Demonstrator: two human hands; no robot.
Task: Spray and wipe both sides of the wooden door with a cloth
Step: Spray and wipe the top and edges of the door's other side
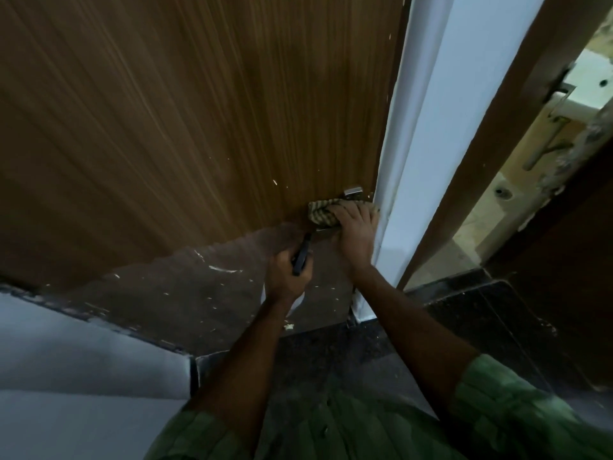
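Both hands busy: right hand (355, 227) presses the soft, floppy cloth (320, 214) flat against the door (199, 111) near its lower right edge, left hand (287, 273) fingers curled round the light spray bottle (302, 255).

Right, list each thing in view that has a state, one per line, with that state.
wooden door: veneer torn off its lower part.
cloth: bunched, pressed to the door near the metal fitting.
right hand: presses the cloth.
left hand: grips a dark spray nozzle.
second door: ajar.
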